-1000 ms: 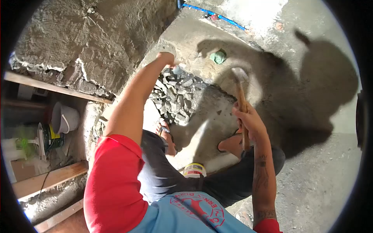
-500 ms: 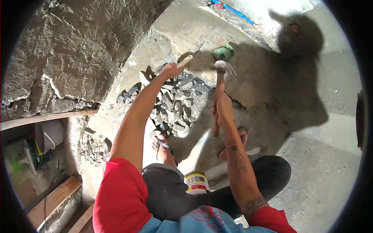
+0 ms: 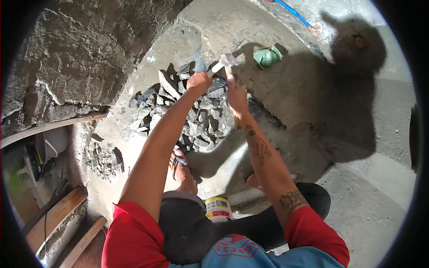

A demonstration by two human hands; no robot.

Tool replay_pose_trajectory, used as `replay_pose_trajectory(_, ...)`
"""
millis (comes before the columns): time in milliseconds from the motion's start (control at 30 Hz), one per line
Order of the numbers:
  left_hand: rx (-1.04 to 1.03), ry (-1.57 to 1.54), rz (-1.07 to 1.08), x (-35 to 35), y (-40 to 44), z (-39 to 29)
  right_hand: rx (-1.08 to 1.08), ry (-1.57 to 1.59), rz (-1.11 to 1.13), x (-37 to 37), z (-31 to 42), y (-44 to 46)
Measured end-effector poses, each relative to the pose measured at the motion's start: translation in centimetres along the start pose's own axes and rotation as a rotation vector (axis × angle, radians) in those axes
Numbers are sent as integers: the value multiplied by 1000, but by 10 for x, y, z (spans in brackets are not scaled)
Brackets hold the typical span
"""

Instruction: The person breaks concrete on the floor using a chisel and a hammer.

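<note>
My left hand is closed round a pale-handled tool, whose bare handle end points right. A blurred grey-blue, blade-like part shows just above the fist; its exact kind I cannot make out. My right hand grips a claw hammer by its handle. The hammer head is at the pale handle's end; whether they touch is unclear. Beneath both hands lies a heap of broken concrete pieces. A crumpled green object, perhaps cloth or a bag, is on the floor right of the hammer.
A rough wall rises at upper left. Below it is a wood-edged recess holding a grey bucket. A labelled container stands by my legs. A blue pipe comes up at the top. Smaller rubble lies at left.
My right hand has swung the hammer left and up, bringing its head to the pale handle's end. My left hand has shifted slightly, and the grey blade-like part now shows. The view has moved somewhat.
</note>
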State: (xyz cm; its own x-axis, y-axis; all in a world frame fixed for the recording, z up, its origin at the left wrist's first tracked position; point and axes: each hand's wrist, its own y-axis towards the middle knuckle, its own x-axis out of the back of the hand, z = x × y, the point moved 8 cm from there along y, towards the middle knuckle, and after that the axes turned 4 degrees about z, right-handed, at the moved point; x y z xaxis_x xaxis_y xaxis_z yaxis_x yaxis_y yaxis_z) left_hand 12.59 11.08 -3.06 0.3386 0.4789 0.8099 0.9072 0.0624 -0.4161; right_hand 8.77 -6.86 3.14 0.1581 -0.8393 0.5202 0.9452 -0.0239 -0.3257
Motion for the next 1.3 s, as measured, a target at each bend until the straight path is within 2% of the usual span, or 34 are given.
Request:
replay_pose_trajectory(100, 80, 10, 14, 5, -4, -5, -64, 82, -63, 23, 30, -4)
replay_pose_trajectory(233, 70, 7, 9, 4, -3, -4, 112, 734, -139, 49, 67, -26)
replay_pose_trajectory(300, 69, 23, 15, 1, -4, -4, 119, 683, -142, 34, 43, -22)
replay_pose_trajectory(367, 76, 19, 7, 7, -8, -8, 197, 101, -304, 11, 1, -7)
replay_pose_trajectory(400, 78, 19, 0, 5, -6, -6, -82, 19, -9, -7, -17, -1)
replay_pose_trajectory(433, 99, 9, -9, 3, -6, -3, -77, 19, -6, -4, -13, 3)
replay_pose_trajectory(500, 111, -10, -14, 1, -3, -5, -157, 143, -2, 7, -11, 20)
replay_pose_trajectory(600, 102, 9, 9, 2, -7, -7, 244, 457, -160, 59, 63, 6)
replay_pose_trajectory(633, 107, 5, 14, 0, -7, -6, 192, 620, -161, 73, 90, -11)
replay_pose_trajectory(667, 119, -10, 18, 0, -6, -5, 191, 618, -154, 72, 95, -18)
replay_pose_trajectory(733, 128, -26, 22, -2, -4, -2, 230, 921, -179, 70, 99, -28)
replay_pose_trajectory(767, 130, -23, 19, -3, -3, -1, 343, 775, -223, 57, 79, -19)
replay_pose_trajectory(833, 110, -22, -24, -9, 2, 2, 272, 81, -400, 19, 21, -7)
replay_pose_trajectory(867, 142, -54, -22, -13, 6, 7, 279, 82, -397, 23, 24, -8)
replay_pose_trajectory(933, 139, -49, -27, -4, -1, 2, -257, 175, 139, -6, -4, -3)
replay_pose_trajectory(967, 132, -44, -17, -2, -7, -3, -262, 172, 137, 0, 1, -4)
replay_pose_trajectory(1033, 151, -5, 9, 0, -6, -7, -44, 272, -60, 21, 35, 6)
replay_pose_trajectory(1100, 170, -18, 19, -1, -9, -5, 230, 592, -80, 39, 72, -5)
replay_pose_trajectory(1133, 152, -35, 20, 0, -10, -5, 381, 472, -212, 53, 73, -3)
replay_pose_trajectory(1233, 157, -62, 19, -2, -7, -3, 493, 505, -422, 54, 59, -7)
replay_pose_trajectory(1267, 169, -81, 6, -9, -1, 4, 463, 397, -464, 42, 43, -9)
replay_pose_trajectory(1300, 172, -78, 2, -7, -2, 4, 261, 275, -341, 28, 30, -10)
